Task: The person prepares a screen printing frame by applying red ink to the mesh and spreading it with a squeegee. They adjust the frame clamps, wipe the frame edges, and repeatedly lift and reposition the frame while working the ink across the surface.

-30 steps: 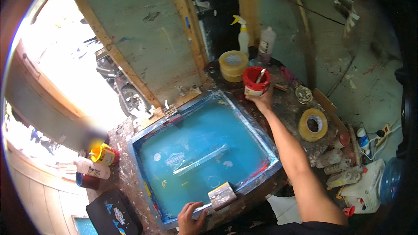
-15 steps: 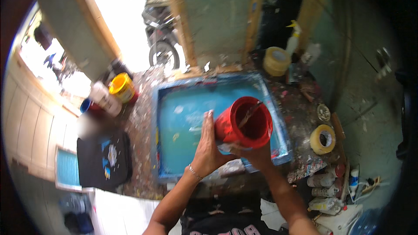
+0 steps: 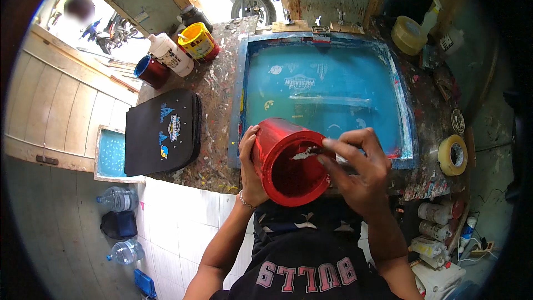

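My left hand [image 3: 251, 168] is wrapped round a red tub [image 3: 277, 150], its open mouth tipped toward me. Dark red coats the inside of the tub. At the rim my right hand [image 3: 363, 169] pinches a thin stick [image 3: 305, 154] with a pale, smeared end that reaches into the tub; the rest of it is hidden by the fingers. The tub is held over the near edge of a blue framed printing screen [image 3: 333, 114], whose mesh shows pale printed shapes. A clamp [image 3: 321, 34] sits at the screen's far edge.
On the paint-spotted table [image 3: 216, 94] lies a stack of black fabric panels [image 3: 152, 144] with small prints. Beyond it stand a yellow tub [image 3: 198, 40], a white bottle [image 3: 170, 54] and a blue-rimmed can [image 3: 151, 72]. Tape rolls [image 3: 453, 155] lie to the right.
The red tub has come nearer to me, and its mouth has tipped toward me. My right hand has moved from under the tub to the stick at its rim.
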Available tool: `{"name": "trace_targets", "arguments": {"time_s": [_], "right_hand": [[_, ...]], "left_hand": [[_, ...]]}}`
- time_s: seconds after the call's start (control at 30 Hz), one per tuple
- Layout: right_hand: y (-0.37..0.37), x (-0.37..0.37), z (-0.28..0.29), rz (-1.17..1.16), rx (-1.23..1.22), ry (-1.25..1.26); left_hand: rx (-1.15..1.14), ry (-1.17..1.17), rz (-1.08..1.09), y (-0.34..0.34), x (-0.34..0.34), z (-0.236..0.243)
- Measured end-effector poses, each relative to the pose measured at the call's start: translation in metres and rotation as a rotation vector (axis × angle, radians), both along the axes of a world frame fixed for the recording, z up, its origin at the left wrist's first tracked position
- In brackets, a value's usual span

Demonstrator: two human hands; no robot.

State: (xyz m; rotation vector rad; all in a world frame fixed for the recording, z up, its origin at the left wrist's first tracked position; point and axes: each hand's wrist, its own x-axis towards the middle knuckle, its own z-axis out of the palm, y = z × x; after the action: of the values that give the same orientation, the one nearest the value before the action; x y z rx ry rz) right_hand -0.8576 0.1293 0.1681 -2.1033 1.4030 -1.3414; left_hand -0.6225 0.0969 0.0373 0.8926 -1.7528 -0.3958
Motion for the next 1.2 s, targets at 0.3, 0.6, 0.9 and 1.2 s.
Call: {"name": "trace_targets", "arguments": {"time_s": [0.3, 0.6, 0.9, 1.2], "right_hand": [[0.007, -0.011, 0.015, 0.15, -0.17, 0.014], [-0.052, -0.009, -0.014, 0.006, 0.194, -0.423], [-0.138, -0.051, -0.033, -0.106, 0.521, -0.761], [-0.15, -0.122, -0.048, -0.19, 0.536, -0.808]], "left_hand": [[-0.025, -0.021, 0.005, -0.01, -0.008, 0.011], [-0.009, -0.252, 0.098, -0.037, -0.029, 0.032], [0.115, -0.343, 0.227, -0.076, -0.03, 0.027], [0.122, -0.405, 0.298, -0.089, -0.019, 0.012]]}}
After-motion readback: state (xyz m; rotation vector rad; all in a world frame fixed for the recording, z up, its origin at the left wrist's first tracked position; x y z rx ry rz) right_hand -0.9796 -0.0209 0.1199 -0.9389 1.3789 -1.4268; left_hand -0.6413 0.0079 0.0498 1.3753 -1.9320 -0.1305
